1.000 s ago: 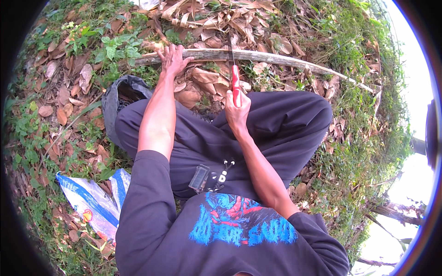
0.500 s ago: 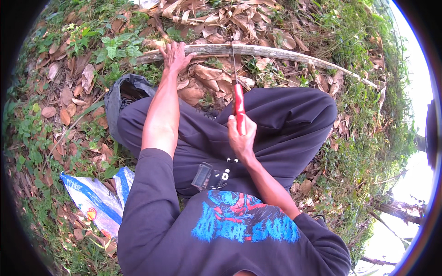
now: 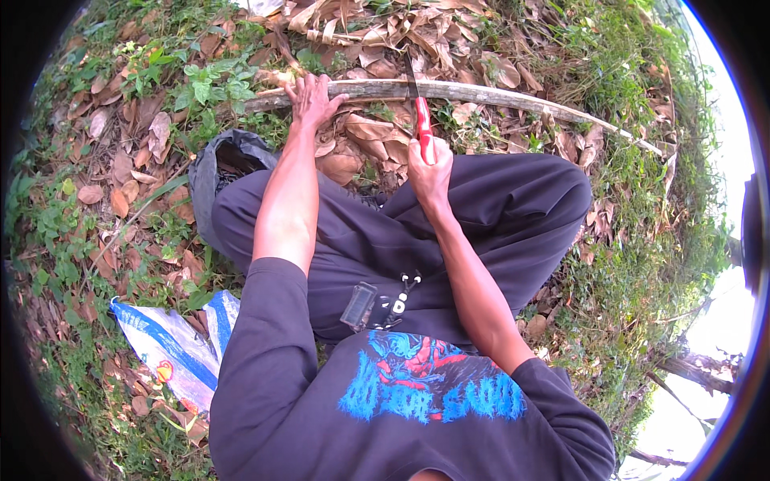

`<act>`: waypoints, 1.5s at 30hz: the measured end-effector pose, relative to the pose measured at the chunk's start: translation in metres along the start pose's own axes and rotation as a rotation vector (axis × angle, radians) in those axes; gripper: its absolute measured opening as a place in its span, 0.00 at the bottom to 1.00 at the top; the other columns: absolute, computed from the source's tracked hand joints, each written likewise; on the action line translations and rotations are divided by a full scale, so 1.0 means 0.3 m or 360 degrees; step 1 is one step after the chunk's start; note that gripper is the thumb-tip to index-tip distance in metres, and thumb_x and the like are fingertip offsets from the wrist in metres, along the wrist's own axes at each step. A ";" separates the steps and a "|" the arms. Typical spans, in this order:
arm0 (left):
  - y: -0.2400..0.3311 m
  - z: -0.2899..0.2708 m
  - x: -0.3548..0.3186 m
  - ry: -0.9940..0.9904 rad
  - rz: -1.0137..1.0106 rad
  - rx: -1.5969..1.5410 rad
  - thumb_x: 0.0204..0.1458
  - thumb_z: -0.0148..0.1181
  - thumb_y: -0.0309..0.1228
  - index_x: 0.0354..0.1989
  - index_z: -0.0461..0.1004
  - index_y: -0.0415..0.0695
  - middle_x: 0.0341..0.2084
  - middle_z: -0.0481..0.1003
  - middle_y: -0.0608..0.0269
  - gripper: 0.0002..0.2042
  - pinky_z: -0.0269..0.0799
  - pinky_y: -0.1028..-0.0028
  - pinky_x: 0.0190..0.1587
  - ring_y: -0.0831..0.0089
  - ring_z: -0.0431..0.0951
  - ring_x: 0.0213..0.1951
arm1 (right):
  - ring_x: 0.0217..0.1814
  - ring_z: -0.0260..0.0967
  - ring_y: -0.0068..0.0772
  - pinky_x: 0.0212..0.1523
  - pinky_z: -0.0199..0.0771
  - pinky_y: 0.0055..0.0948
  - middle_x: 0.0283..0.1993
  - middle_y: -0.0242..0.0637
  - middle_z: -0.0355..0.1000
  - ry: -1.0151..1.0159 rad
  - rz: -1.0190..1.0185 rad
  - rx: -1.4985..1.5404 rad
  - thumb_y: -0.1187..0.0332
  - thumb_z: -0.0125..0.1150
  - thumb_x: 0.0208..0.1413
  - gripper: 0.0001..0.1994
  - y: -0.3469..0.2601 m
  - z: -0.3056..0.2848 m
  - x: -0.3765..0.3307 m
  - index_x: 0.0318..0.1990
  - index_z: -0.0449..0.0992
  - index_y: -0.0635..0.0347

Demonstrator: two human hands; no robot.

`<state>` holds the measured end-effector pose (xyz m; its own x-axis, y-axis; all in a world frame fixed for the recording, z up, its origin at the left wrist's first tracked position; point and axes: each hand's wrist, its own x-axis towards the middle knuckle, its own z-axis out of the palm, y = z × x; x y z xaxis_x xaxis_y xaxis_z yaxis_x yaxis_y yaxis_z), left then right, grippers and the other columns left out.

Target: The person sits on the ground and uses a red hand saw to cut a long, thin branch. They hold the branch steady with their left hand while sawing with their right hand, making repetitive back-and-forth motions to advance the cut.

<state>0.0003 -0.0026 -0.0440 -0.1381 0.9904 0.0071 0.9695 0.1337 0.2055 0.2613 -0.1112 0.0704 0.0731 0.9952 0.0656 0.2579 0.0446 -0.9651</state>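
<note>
A long, pale, slightly curved wooden pole [image 3: 497, 95] lies across the ground beyond my legs. My left hand [image 3: 311, 103] presses down on it toward its left end, fingers over the far edge and thumb out to the right. In my right hand [image 3: 430, 160] is a red-handled saw [image 3: 423, 116], its fingers wrapped round the grip. The dark blade crosses the middle of the pole, pointing away from me. Whether it has cut into the wood is too small to tell.
My crossed legs in dark trousers [image 3: 505, 208] fill the space before the pole. By my left knee stands an open dark bag [image 3: 210, 188]. A white and blue sack [image 3: 172, 345] lies at my left. Dry leaves [image 3: 369, 140] and green plants [image 3: 196, 84] cover the ground.
My right hand has pushed the saw away from me, bringing its handle close to the pole. My left hand stays on the pole.
</note>
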 end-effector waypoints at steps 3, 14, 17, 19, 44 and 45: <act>0.033 -0.027 -0.010 0.0013 0.0009 -0.0019 0.50 0.61 0.60 0.54 0.71 0.46 0.54 0.68 0.48 0.33 0.42 0.36 0.66 0.50 0.63 0.61 | 0.19 0.53 0.14 0.19 0.55 0.27 0.17 0.26 0.60 -0.0001 0.0158 0.0119 0.73 0.56 0.60 0.13 -0.020 -0.037 -0.059 0.23 0.66 0.64; 0.003 0.016 0.000 0.0017 0.0004 -0.0003 0.50 0.58 0.63 0.52 0.70 0.48 0.55 0.67 0.50 0.32 0.39 0.34 0.66 0.51 0.61 0.61 | 0.19 0.51 0.16 0.20 0.54 0.29 0.15 0.29 0.57 -0.0044 0.0113 -0.0032 0.74 0.57 0.59 0.13 -0.019 -0.064 -0.072 0.23 0.66 0.65; -0.001 0.011 -0.001 0.0010 0.0029 -0.0004 0.50 0.59 0.63 0.53 0.69 0.49 0.54 0.67 0.50 0.32 0.38 0.34 0.66 0.51 0.61 0.61 | 0.19 0.52 0.17 0.20 0.55 0.31 0.15 0.32 0.56 -0.0043 0.0190 -0.0078 0.73 0.58 0.58 0.13 -0.032 -0.037 -0.073 0.22 0.65 0.66; -0.013 0.012 -0.003 0.0041 0.0018 0.0051 0.50 0.58 0.63 0.53 0.69 0.49 0.53 0.67 0.51 0.32 0.38 0.34 0.66 0.52 0.61 0.61 | 0.19 0.53 0.16 0.20 0.56 0.29 0.15 0.30 0.57 -0.0041 0.0173 0.0000 0.72 0.59 0.58 0.13 -0.076 -0.061 -0.138 0.22 0.66 0.65; 0.284 -1.309 -0.225 0.1283 0.1333 -0.1966 0.57 0.61 0.29 0.44 0.76 0.38 0.40 0.78 0.60 0.09 0.72 0.70 0.49 0.72 0.76 0.43 | 0.20 0.50 0.14 0.20 0.53 0.26 0.17 0.24 0.57 -0.0153 0.0254 0.0142 0.72 0.60 0.59 0.14 -0.016 -0.129 -0.214 0.22 0.66 0.63; 0.296 -1.369 -0.293 0.1245 0.1610 -0.2032 0.57 0.61 0.29 0.44 0.75 0.38 0.40 0.78 0.60 0.10 0.72 0.70 0.49 0.72 0.76 0.43 | 0.20 0.50 0.14 0.20 0.53 0.26 0.17 0.24 0.57 -0.0161 0.0274 0.0134 0.72 0.60 0.59 0.13 -0.020 -0.123 -0.219 0.22 0.67 0.64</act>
<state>0.0154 -0.0922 0.3754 -0.0751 0.3687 0.9265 0.0463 -0.9269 0.3725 0.2905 -0.1803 0.0814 0.0108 0.9922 -0.1240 0.1685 -0.1240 -0.9779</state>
